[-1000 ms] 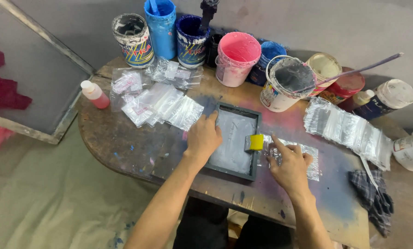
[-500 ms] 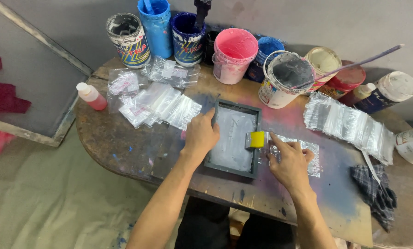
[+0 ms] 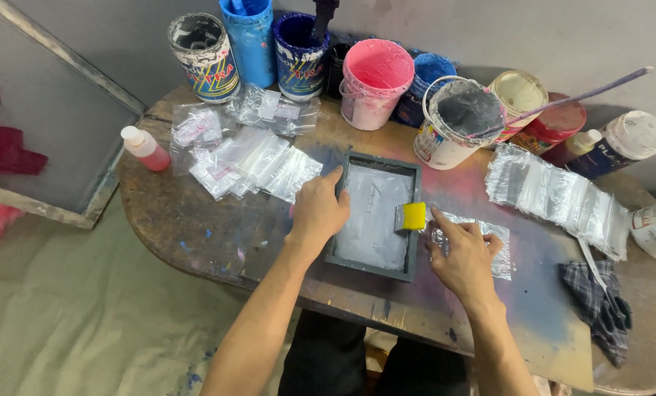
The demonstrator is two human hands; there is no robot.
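A small dark-framed printing screen (image 3: 378, 213) lies flat on the paint-stained wooden table (image 3: 196, 227). My left hand (image 3: 318, 211) rests on its left edge, thumb up along the frame, pressing it down. A yellow squeegee (image 3: 413, 215) sits on the screen's right side. My right hand (image 3: 463, 253) lies just right of the frame, fingers spread on a clear plastic bag (image 3: 489, 246), index finger reaching toward the squeegee without clearly gripping it.
Several paint buckets line the back: white (image 3: 203, 57), blue (image 3: 249, 37), dark blue (image 3: 301, 51), pink (image 3: 376, 81), grey-filled (image 3: 456, 121). Piles of clear bags lie at left (image 3: 251, 161) and right (image 3: 555, 194). A pink squeeze bottle (image 3: 145, 148), a dark rag (image 3: 599, 308), a large screen frame (image 3: 49, 132).
My right hand has shifted slightly and flattened on the plastic bag beside the frame. My left hand stays on the screen's left edge. The squeegee has barely moved.
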